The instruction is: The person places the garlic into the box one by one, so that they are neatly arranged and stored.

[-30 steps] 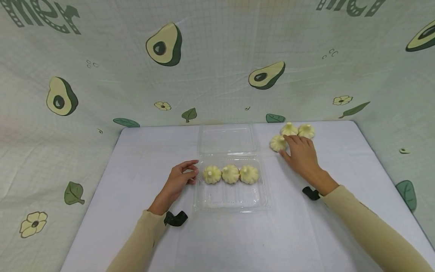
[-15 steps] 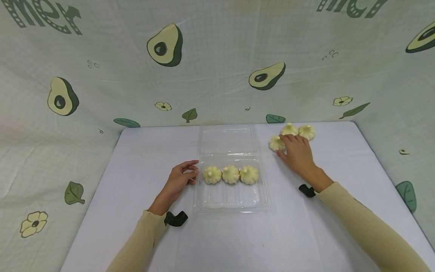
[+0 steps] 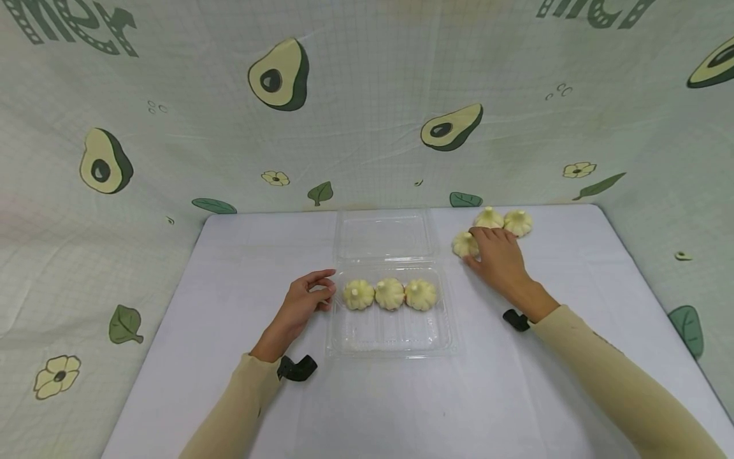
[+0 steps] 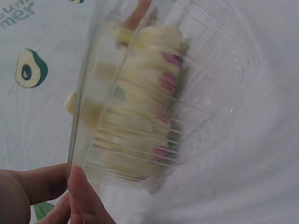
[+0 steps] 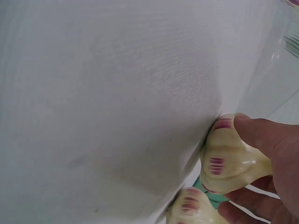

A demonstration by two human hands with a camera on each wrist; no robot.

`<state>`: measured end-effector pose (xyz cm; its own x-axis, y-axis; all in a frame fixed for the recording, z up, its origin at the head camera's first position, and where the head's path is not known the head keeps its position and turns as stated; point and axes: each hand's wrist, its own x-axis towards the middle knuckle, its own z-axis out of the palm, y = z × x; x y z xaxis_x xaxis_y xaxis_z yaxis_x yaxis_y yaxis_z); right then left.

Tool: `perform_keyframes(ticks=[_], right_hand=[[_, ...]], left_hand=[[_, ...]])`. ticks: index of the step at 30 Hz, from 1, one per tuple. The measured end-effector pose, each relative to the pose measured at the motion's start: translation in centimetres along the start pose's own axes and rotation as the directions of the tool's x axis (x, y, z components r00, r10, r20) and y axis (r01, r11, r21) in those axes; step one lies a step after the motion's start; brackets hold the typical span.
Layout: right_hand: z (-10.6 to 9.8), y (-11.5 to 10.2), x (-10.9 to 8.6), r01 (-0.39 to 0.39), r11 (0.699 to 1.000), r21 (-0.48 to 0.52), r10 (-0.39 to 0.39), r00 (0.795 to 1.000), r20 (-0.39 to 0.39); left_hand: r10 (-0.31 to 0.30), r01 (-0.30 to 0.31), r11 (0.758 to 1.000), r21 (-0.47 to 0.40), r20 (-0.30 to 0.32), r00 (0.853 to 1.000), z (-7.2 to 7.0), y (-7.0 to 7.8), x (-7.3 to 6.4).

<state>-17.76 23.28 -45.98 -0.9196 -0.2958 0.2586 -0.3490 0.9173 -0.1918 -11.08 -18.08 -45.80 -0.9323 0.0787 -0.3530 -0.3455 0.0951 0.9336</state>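
My right hand grips a pale garlic bulb with purple streaks, thumb on one side and fingers on the other. The bulb sits low, right at the white cloth. Two more bulbs, one garlic bulb and another garlic bulb, lie just behind that hand. A clear plastic clamshell container stands open at the middle, its lid laid back. Three garlic bulbs form a row across the container's back half. My left hand pinches the container's left rim between thumb and fingers.
White cloth covers the table. A fabric backdrop printed with avocados and leaves rises behind it and at both sides. Each wrist carries a small black camera mount, one by the left cuff and one by the right cuff.
My right hand has shifted slightly to the left, and the garlic bulb in its fingers moved a little with it. The left hand and the container keep their places.
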Motion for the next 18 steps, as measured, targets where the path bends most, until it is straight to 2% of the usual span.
perform_keyframes(ticks=[6, 13, 18], right_hand=[[0.05, -0.24, -0.01, 0.010, 1.000, 0.009, -0.010, 1.000, 0.026], [0.48, -0.10, -0.09, 0.040, 0.999, 0.002, -0.040, 0.999, -0.010], [0.31, -0.13, -0.25, 0.038, 0.999, 0.005, -0.038, 0.999, 0.001]], left_hand=[[-0.004, 0.004, 1.000, 0.004, -0.002, 1.000, -0.02, 0.02, 0.04], [-0.005, 0.005, 1.000, 0.003, -0.004, 1.000, 0.01, -0.01, 0.16], [-0.008, 0.008, 1.000, 0.001, -0.005, 1.000, 0.00, -0.04, 0.16]])
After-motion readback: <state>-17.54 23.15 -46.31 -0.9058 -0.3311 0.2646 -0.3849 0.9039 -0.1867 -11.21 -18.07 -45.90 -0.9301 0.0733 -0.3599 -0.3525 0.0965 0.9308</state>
